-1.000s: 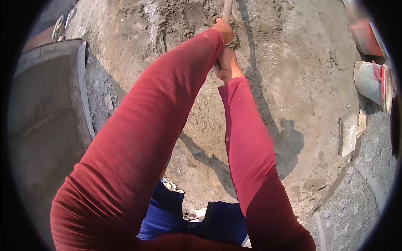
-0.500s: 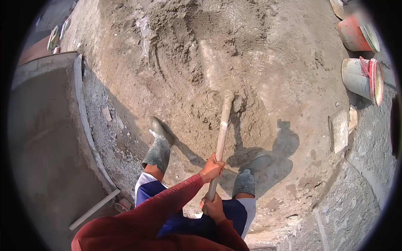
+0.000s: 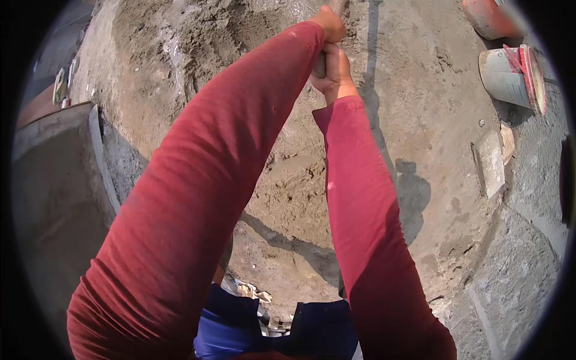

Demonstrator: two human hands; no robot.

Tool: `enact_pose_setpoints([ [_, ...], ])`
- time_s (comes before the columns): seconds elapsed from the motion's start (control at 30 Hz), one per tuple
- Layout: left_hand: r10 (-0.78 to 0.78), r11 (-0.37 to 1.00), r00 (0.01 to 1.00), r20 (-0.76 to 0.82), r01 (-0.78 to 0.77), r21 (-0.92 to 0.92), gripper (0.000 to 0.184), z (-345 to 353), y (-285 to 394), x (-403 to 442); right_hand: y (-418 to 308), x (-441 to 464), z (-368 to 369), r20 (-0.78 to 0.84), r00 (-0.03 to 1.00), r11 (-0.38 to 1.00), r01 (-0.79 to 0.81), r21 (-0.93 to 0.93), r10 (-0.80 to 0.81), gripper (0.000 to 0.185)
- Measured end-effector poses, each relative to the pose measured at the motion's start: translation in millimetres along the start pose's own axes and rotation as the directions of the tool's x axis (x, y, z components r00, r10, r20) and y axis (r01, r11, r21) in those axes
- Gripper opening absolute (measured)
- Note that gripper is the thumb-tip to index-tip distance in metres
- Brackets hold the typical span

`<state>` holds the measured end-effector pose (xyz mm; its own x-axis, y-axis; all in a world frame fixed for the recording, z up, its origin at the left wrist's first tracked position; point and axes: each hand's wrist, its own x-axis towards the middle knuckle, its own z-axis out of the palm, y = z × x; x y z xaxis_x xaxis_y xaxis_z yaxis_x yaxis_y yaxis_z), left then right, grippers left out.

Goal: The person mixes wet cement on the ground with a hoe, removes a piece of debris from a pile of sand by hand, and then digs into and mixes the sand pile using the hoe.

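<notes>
My left hand [image 3: 332, 25] is wrapped round a long wooden tool handle [image 3: 320, 66], near the top edge of the head view. Just below it, my right hand [image 3: 338, 72] grips the same handle close to its butt end. Both arms are stretched out forward in red sleeves. The tool's working end is out of view. Wet grey-brown mortar [image 3: 294, 186] lies on the ground between my arms, and more rough mortar [image 3: 234, 30] is heaped farther off, partly behind my left sleeve.
At the upper right stand a grey bucket with a red rim [image 3: 507, 77] and an orange-red bucket [image 3: 489, 19]. A flat pale slab [image 3: 490, 163] lies below them. On the left, a raised edge [image 3: 103, 156] borders a smooth grey surface [image 3: 57, 192].
Both hands have swung up and away from my body with the handle, and now sit close together. The handle's far end has left the view, where before it reached into the mortar.
</notes>
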<state>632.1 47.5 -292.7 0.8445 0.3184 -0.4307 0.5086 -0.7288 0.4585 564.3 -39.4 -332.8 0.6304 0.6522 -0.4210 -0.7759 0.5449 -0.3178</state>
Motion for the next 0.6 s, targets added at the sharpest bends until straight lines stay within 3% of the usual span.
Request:
enact_pose_setpoints([
  [0.07,-0.003,0.998,0.996,0.087,-0.003,0.064,0.068,44.0,-34.4,-8.0,40.0,-10.6,-12.7,-0.149,0.989,1.0,0.016,0.005,-0.015,0.012],
  [0.13,-0.007,0.982,0.97,0.244,-0.039,0.184,0.07,77.8,-56.3,-22.6,78.2,-61.0,-30.0,-0.249,0.968,0.988,0.045,0.149,-0.007,0.011],
  [0.2,-0.114,0.992,0.904,0.412,0.127,-0.004,0.069,85.8,-52.4,-67.0,90.5,-134.8,-50.8,-0.228,0.973,0.996,-0.059,-0.062,0.044,0.011],
  [0.27,-0.116,0.955,0.825,0.553,0.246,-0.167,0.066,101.5,-59.6,-100.8,101.6,-193.1,-49.1,-0.32,0.943,0.988,-0.127,-0.091,0.092,0.01],
  [0.33,-0.116,0.987,0.949,0.293,0.144,-0.075,0.048,147.9,-71.4,-145.0,113.1,-244.5,-43.5,-0.395,0.905,0.985,-0.173,-0.006,0.156,0.01],
  [0.37,-0.11,0.979,0.9,0.423,0.171,-0.109,0.05,170.6,-82.6,-159.1,120.3,-273.6,-43.4,-0.433,0.878,0.979,-0.199,0.055,0.202,0.01],
  [0.43,-0.182,0.887,0.796,0.577,0.386,-0.254,0.057,144.1,-55.7,-223.4,120.7,-326.3,-32.7,-0.461,0.845,0.962,-0.255,0.099,0.271,0.009],
  [0.47,-0.198,0.772,0.768,0.609,0.505,-0.386,0.055,168.6,-64.2,-250.7,129.8,-353.3,-31.4,-0.478,0.833,0.959,-0.267,0.095,0.279,0.009],
  [0.5,-0.13,0.806,0.763,0.633,0.454,-0.381,0.05,195.0,-78.5,-277.2,137.3,-385.6,-29.0,-0.499,0.818,0.956,-0.279,0.091,0.286,0.009],
  [0.53,-0.131,0.618,0.751,0.647,0.572,-0.539,0.045,183.6,-66.6,-322.9,139.6,-421.4,-20.9,-0.508,0.798,0.945,-0.293,0.145,0.325,0.012],
  [0.6,-0.185,0.584,0.715,0.674,0.632,-0.51,0.04,175.5,-53.5,-413.7,143.1,-501.1,3.8,-0.566,0.753,0.922,-0.385,0.037,0.337,0.015],
])
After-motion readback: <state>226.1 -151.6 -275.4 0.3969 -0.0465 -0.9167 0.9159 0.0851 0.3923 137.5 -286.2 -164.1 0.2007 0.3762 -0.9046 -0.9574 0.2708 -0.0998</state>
